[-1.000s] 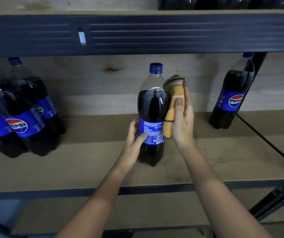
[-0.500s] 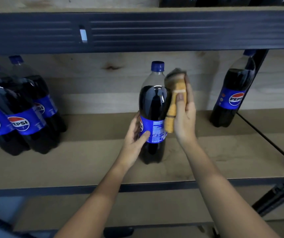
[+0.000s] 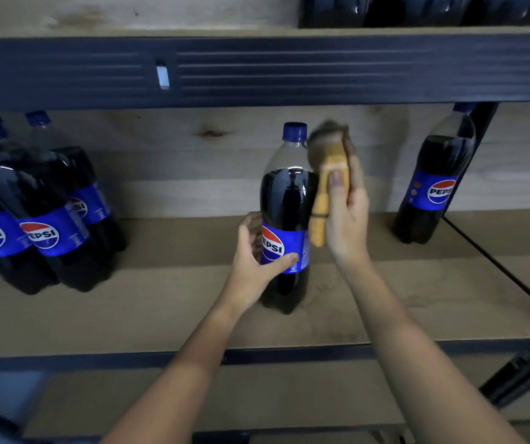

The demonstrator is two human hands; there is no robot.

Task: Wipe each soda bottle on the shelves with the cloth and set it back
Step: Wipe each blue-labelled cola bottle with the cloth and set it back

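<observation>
An orange cloth (image 3: 324, 200) is pinched in the right hand (image 3: 347, 216) against an upright soda bottle (image 3: 286, 216) gripped at its label by the left hand (image 3: 254, 261) mid-shelf (image 3: 161, 302), wiping seemingly underway, other bottles (image 3: 42, 219) probably awaiting.

Both forearms bare to frame edge, no sleeves visible; left hand (image 3: 250, 256) and right hand (image 3: 347, 216) ungloved, without rings.

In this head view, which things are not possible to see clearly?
- Cloth: top blurred by motion, part hidden under the right hand.
- Upper-shelf bottles: cut off by the top edge.
- Middle bottle: label partly covered by the left hand.
</observation>
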